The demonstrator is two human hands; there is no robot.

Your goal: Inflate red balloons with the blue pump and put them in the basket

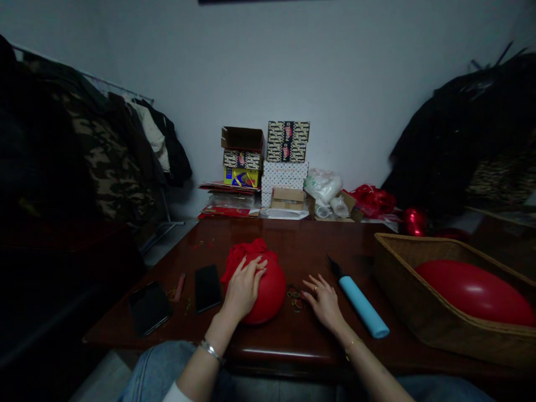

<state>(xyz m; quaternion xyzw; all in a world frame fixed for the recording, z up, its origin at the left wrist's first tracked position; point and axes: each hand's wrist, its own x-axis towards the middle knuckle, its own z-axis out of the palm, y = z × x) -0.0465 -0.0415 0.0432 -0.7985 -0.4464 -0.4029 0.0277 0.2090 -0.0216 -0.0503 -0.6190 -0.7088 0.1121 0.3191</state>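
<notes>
A round red balloon (270, 293) sits on the dark wooden table (322, 237) in front of me. My left hand (247, 282) rests on its upper left side, fingers stretched over the surface. Behind the balloon lies a heap of red pieces (256, 247), perhaps uninflated balloons or cloth. My right hand (324, 301) is apart from the balloon, fingers spread low over the table beside a small pile of rubber bands (295, 298). To the right of that hand lies a light blue hand pump (363, 307) with a black nozzle.
On the right, a wicker basket (412, 304) holds a large red balloon (475, 290). Left are a phone (207, 287), a black tablet-like device (149, 308) and a small pinkish stick (180, 287). Stacked boxes (285, 177) and plastic bags (324, 187) stand at the far edge.
</notes>
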